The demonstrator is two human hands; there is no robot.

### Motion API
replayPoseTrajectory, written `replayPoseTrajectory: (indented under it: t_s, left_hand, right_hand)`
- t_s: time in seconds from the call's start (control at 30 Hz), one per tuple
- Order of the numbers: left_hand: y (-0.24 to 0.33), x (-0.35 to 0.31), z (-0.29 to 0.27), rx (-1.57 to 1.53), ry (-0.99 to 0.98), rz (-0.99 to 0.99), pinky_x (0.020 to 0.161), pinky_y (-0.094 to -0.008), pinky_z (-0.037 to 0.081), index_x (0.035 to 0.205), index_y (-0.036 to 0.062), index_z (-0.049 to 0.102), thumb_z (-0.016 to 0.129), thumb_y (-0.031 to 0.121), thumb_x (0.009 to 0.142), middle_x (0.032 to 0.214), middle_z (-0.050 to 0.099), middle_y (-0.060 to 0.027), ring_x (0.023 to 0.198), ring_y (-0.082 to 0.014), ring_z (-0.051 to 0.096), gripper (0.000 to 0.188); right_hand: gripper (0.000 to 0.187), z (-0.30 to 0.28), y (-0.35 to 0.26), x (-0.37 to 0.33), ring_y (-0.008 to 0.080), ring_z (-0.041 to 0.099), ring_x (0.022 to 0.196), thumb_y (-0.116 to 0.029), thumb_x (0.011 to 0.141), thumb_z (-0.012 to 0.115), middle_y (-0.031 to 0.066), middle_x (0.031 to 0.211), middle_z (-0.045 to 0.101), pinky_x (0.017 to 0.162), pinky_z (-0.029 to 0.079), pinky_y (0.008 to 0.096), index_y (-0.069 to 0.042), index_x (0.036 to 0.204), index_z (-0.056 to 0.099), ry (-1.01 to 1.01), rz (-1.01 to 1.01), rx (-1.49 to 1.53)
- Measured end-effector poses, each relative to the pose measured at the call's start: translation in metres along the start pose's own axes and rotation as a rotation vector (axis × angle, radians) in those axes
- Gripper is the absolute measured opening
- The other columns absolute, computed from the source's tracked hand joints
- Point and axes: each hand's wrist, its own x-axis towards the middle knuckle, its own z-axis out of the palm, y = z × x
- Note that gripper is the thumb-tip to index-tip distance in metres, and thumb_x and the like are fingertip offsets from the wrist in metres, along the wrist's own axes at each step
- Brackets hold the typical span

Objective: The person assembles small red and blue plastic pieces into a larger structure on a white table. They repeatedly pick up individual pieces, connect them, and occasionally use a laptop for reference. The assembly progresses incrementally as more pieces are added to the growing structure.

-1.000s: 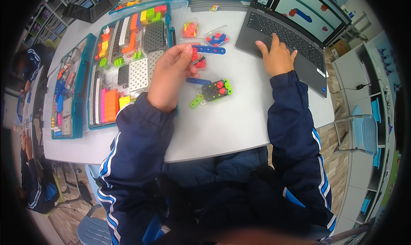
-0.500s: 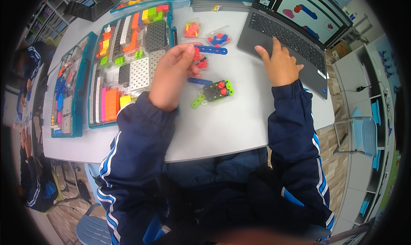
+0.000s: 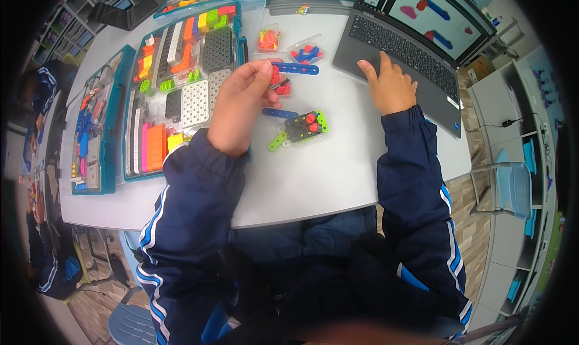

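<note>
Between the fingers of my left hand [image 3: 242,104] is a blue perforated building beam [image 3: 300,69], with a red piece and a small dark part by the fingertips. My right hand [image 3: 391,87] lies over the front of the grey laptop [image 3: 356,55], its fingers apart and holding nothing. On the laptop's screen [image 3: 429,20] are pictures of blue and red parts. A small assembly with a dark perforated plate [image 3: 300,128], red knobs and green pieces sits on the white table below my left hand. A second blue beam [image 3: 280,113] lies beside it.
To the left, a large teal-edged case [image 3: 196,98] holds colourful building parts, with a smaller case [image 3: 117,110] beyond it. Small clear boxes of red [image 3: 269,40] and blue-red pieces [image 3: 306,53] stand at the back. A blue chair [image 3: 511,185] stands at the right.
My right hand has shifted slightly left on the laptop, its fingers drawn closer together. My left hand still holds the blue beam, almost unmoved.
</note>
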Motion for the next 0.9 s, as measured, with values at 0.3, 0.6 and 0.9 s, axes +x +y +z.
replayPoseTrajectory:
  t_s: [0.3,0.6,0.9]
  left_hand:
    - [0.0,0.001,-0.001,0.015,-0.032,-0.003,0.074,-0.025,0.048,0.12,-0.0004,0.056,0.052,0.024,0.099,0.098,0.062,-0.0045,0.073,-0.0067,0.054,0.033]
    - [-0.004,0.001,-0.002,0.034,-0.065,0.018,0.076,-0.0239,0.049,0.117,-0.0002,0.057,0.054,0.019,0.098,0.095,0.063,-0.0034,0.078,-0.0091,0.058,0.028]
    - [-0.004,0.0,0.0,0.084,-0.094,0.043,0.077,-0.0269,0.051,0.115,-0.0048,0.054,0.055,0.014,0.096,0.095,0.063,-0.0074,0.081,-0.0135,0.061,0.027]
  right_hand:
    - [0.062,-0.008,-0.005,-0.001,0.0389,0.055,0.112,-0.054,0.095,0.044,0.0223,0.118,0.059,0.102,0.035,0.0542,-0.006,0.134,0.049,0.228,-0.271,0.126]
    - [0.033,-0.015,-0.045,-0.037,0.0204,0.064,0.097,-0.025,0.097,0.055,0.0117,0.105,0.067,0.086,0.047,0.0314,-0.002,0.122,0.058,-0.137,-0.718,1.163]
    - [0.026,-0.009,-0.047,-0.037,0.0134,0.062,0.086,-0.017,0.097,0.053,0.0086,0.096,0.066,0.08,0.049,0.0287,0.0,0.116,0.06,-0.358,-0.602,1.315]
